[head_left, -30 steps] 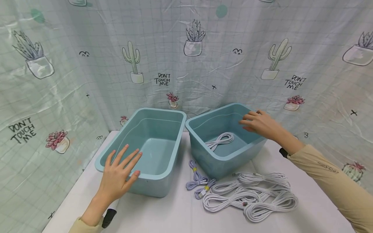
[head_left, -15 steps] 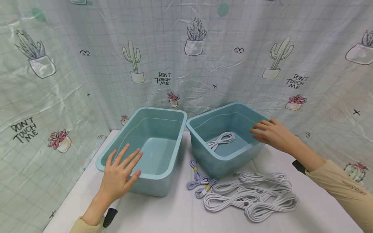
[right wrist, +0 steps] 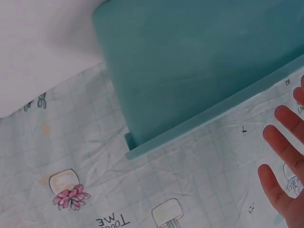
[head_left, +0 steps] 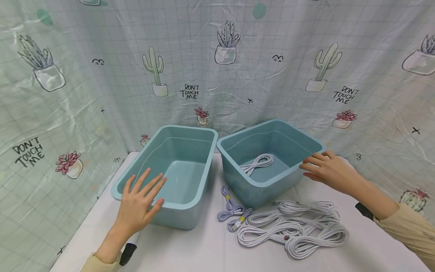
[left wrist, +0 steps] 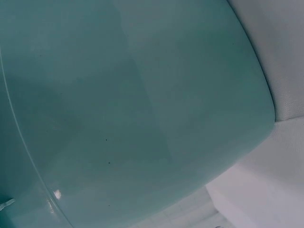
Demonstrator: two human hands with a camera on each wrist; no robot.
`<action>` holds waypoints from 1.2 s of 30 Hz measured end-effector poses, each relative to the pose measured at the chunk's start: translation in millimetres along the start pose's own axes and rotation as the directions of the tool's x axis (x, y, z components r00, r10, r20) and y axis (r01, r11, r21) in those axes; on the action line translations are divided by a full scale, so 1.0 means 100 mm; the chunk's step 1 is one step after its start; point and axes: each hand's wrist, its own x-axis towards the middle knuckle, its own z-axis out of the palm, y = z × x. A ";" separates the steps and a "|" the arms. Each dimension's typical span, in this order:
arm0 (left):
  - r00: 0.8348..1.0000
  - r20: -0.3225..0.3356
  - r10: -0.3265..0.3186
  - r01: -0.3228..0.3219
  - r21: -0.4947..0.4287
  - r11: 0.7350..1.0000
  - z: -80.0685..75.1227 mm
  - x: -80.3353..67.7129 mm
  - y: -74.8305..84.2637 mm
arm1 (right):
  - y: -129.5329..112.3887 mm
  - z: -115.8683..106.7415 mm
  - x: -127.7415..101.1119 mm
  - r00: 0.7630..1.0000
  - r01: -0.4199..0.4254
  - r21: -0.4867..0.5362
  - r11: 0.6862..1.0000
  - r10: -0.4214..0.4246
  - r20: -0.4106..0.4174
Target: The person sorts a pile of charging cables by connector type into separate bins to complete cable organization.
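1. L. hand (head_left: 136, 209): released, fingers straight & spread, over near-L. part of L. bin (head_left: 171, 206); contact w/ rim can't be told. Bin wall fills most of L. wrist view.
2. R. hand (head_left: 331, 172): released, fingers apart & slightly bent, palm down, nr. R. rim of R. bin (head_left: 265, 184); R. wrist view shows fingertips clear of bin.
3. Bins: both blue-green, rect., side by side on white table (head_left: 190, 251); R. one set at an angle, far corners close tog.
4. Coiled white cable (head_left: 259, 163): on floor of R. bin, toward L. wall.
5. White cable bundles (head_left: 295, 230): overlapping, on table in front of R. bin.
6. Lilac cables (head_left: 233, 209): w/ yellow ties, just L. of white bundles.
7. Bkgd.: grid-patterned curtain (head_left: 251, 49) w/ potted-plant prints & "DON'T TOUCH ME" lettering.
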 end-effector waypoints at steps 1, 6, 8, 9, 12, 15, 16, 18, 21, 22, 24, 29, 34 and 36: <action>1.000 0.001 0.000 0.000 0.001 1.000 0.00 0.00 0.00 | -0.02 0.00 -0.01 1.000 0.004 -0.001 1.000 -0.004 0.000; 1.000 0.004 -0.001 0.001 0.000 1.000 -0.01 0.00 0.00 | -0.12 -0.01 -0.07 1.000 0.008 0.020 1.000 -0.008 -0.009; 1.000 0.003 -0.001 0.001 -0.002 1.000 -0.01 0.00 0.00 | -0.17 -0.01 -0.09 1.000 0.006 0.028 1.000 -0.006 -0.014; 1.000 0.002 0.000 0.000 -0.003 1.000 0.00 0.00 0.00 | -0.20 -0.01 -0.10 1.000 0.006 0.030 1.000 -0.006 -0.016; 1.000 0.000 0.000 0.000 -0.004 1.000 0.01 -0.01 -0.01 | -0.27 -0.01 -0.12 1.000 0.006 0.028 1.000 -0.005 -0.018; 1.000 -0.006 0.004 -0.004 -0.006 1.000 0.02 -0.01 -0.01 | -0.34 0.01 -0.14 1.000 0.012 0.025 1.000 -0.011 -0.018; 1.000 -0.009 0.006 -0.006 -0.005 1.000 0.03 -0.02 -0.01 | -0.36 0.02 -0.15 1.000 0.014 0.026 1.000 -0.014 -0.016; 1.000 -0.018 0.012 -0.012 -0.003 1.000 0.03 -0.02 -0.02 | -0.41 0.04 -0.17 1.000 0.024 0.029 0.999 -0.024 -0.015; 0.999 -0.028 0.017 -0.017 -0.005 1.000 0.04 -0.02 -0.02 | -0.49 0.08 -0.19 1.000 0.031 0.040 0.999 -0.031 -0.004; 0.999 -0.029 0.018 -0.018 -0.005 1.000 0.04 -0.02 -0.02 | -0.51 0.08 -0.20 0.999 0.032 0.042 0.999 -0.032 0.002; 0.999 -0.029 0.017 -0.017 -0.008 1.000 0.04 -0.01 -0.03 | -0.56 0.10 -0.21 0.999 0.034 0.050 0.998 -0.034 0.013; 1.000 -0.022 0.015 -0.015 -0.006 1.000 0.04 -0.02 -0.02 | -0.67 0.15 -0.24 0.999 0.034 0.073 0.997 -0.036 0.033; 1.000 -0.004 0.004 -0.004 -0.006 1.000 0.03 -0.03 -0.02 | -0.79 0.22 -0.27 0.998 0.030 0.087 0.996 -0.035 0.060; 1.000 -0.007 0.005 -0.005 -0.005 1.000 0.03 -0.02 -0.01 | -0.85 0.24 -0.27 0.996 0.031 0.093 0.995 -0.039 0.083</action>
